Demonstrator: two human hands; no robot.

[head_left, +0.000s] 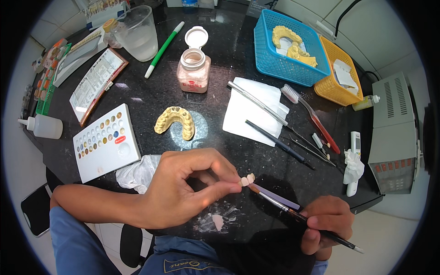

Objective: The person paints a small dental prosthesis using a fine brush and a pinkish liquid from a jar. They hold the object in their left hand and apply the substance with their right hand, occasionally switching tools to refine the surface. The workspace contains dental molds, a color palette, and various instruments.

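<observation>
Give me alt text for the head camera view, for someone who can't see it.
A left hand pinches a short row of tooth-coloured dental crowns; the right hand holds a slim paintbrush, its tip close to them. On the dark worktop beyond are a yellow dental arch model, a white paint palette and an open jar of pale pink powder.

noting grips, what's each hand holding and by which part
Left hand: small row of tooth crowns, pinched at its left end. Right hand: brush, held by its handle.

I have the left forearm point(103, 206) angled in from the left, the left hand point(176, 197) pinching between thumb point(222, 189) and forefinger point(226, 170); near right, I hold the right hand point(329, 221) in a curled, pen-like grip
</observation>
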